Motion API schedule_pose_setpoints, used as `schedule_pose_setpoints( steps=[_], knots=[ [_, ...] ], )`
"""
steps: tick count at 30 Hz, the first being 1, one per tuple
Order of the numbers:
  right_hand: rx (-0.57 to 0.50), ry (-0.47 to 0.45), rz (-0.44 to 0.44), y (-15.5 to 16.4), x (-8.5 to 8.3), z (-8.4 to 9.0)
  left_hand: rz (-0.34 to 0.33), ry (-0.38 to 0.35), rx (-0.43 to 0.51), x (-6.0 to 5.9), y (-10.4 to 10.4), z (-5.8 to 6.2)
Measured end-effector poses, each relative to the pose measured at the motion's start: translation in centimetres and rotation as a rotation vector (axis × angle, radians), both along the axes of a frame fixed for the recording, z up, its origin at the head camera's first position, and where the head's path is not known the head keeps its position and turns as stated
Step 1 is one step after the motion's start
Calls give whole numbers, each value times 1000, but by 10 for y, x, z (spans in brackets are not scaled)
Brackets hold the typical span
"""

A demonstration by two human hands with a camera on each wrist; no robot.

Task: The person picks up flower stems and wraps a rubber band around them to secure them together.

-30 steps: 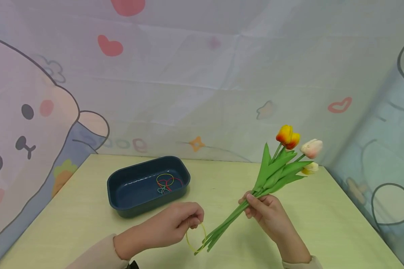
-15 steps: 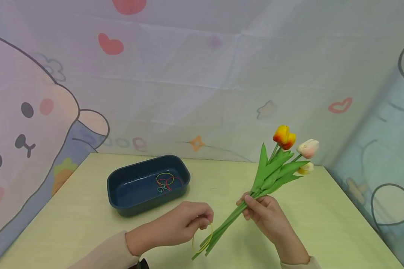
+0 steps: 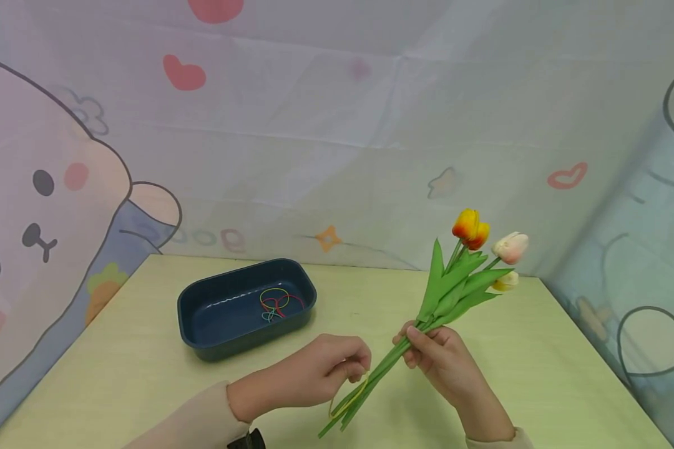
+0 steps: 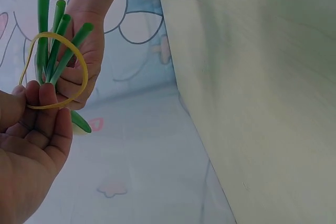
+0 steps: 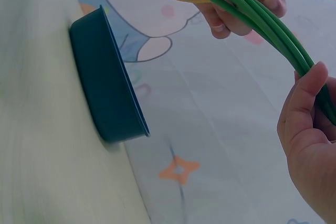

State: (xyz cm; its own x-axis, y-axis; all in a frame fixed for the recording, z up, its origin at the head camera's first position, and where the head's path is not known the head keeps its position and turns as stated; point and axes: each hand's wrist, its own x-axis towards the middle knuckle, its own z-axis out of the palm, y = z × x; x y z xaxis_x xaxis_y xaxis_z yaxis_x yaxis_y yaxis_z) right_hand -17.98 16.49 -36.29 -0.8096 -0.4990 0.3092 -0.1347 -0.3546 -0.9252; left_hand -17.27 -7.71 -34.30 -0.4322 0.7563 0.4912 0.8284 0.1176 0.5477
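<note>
A bunch of tulips [image 3: 455, 299] with orange-yellow, pink-white and pale yellow heads leans up to the right above the table. My right hand [image 3: 446, 365] grips the stems [image 5: 273, 38] just below the leaves. Between thumb and fingertips, my left hand [image 3: 331, 368] pinches a yellow rubber band [image 4: 84, 69]. The band hangs as a loose loop around the lower stem ends, as the head view shows. In the left wrist view several cut stem ends [image 4: 43, 9] show within the loop. Whether the band touches the stems I cannot tell.
A dark blue rectangular tray [image 3: 202, 330] stands on the pale yellow table [image 3: 118, 374], left of the hands. Several coloured rubber bands [image 3: 275, 302] lie at its right end. A printed cloth backdrop [image 3: 314, 156] hangs behind the table.
My left hand has moved right, bringing the yellow rubber band from the stem tips farther up over the stems. The tulips in my right hand have shifted slightly left.
</note>
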Motion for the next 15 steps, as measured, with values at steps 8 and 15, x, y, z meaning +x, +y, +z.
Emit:
schedule_pose_setpoints(
  steps=[8, 15],
  knots=[
    [4, -9, 18, -2, 0, -2, 5, -61, -4, -2, 6, 3],
    [11, -5, 32, -6, 1, -4, 34, -81, 23, -8, 7, 2]
  ],
)
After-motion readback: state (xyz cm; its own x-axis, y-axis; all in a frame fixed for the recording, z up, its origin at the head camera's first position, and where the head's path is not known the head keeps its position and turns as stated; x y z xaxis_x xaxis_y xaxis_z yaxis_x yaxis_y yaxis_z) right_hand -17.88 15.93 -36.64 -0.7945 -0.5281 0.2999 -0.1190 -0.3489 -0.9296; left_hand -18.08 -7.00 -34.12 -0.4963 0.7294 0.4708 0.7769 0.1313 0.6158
